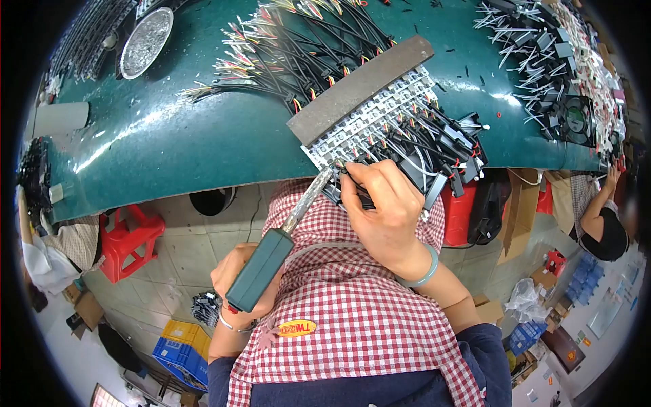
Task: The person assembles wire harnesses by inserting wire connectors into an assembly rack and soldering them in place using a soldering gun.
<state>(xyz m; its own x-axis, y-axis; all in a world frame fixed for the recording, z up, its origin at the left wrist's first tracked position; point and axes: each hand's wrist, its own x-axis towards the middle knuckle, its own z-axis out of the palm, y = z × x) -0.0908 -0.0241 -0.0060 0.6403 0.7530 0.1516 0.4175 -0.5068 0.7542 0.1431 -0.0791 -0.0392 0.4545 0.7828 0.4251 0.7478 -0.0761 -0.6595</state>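
My left hand (241,278) is wrapped round the dark green handle of a tool (261,268) with a silvery shaft. The tool's tip touches or nearly touches the lower left edge of a row of small white circuit boards (369,122). At that same edge my right hand (386,203) is closed, thumb and index finger pinched; what they hold is hidden. A long brown bar (363,88) lies across the boards. Black cables (319,51) with coloured wire ends fan out above the bar, and black parts with wires (434,146) hang below the boards.
The green table (169,149) carries a silvery round dish (146,42) at upper left and piles of white-ended wires (536,61) at right. Red stools (132,241) stand below. A co-worker's arm (597,210) shows at far right, another person (61,251) at far left.
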